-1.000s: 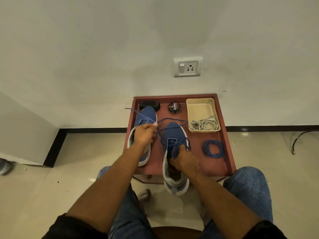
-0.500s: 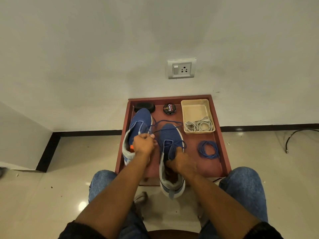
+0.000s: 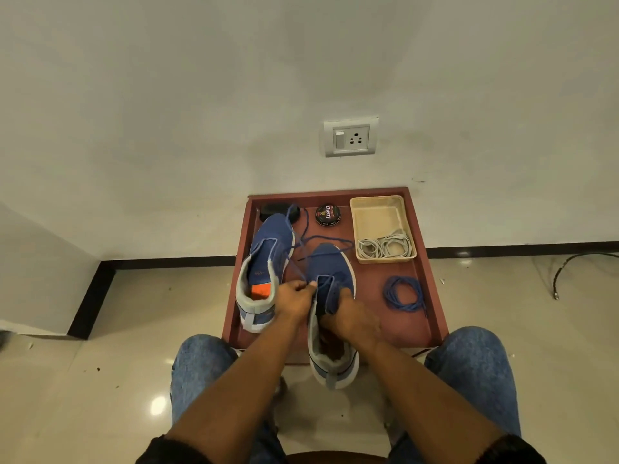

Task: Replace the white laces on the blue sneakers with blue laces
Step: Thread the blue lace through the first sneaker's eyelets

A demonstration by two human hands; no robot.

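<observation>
Lacing is under way: white laces (image 3: 385, 246) are binned, one blue lace (image 3: 303, 244) is pinched by the left hand (image 3: 294, 298), the near sneaker (image 3: 330, 296) gripped by the right hand (image 3: 351, 321); a second lace (image 3: 403, 294) is left coiled.

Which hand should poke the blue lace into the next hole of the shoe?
Probably the left hand: it already pinches the blue lace right beside the eyelets. The right hand grips the sneaker at its tongue, steadying it, so it looks better kept there.
</observation>
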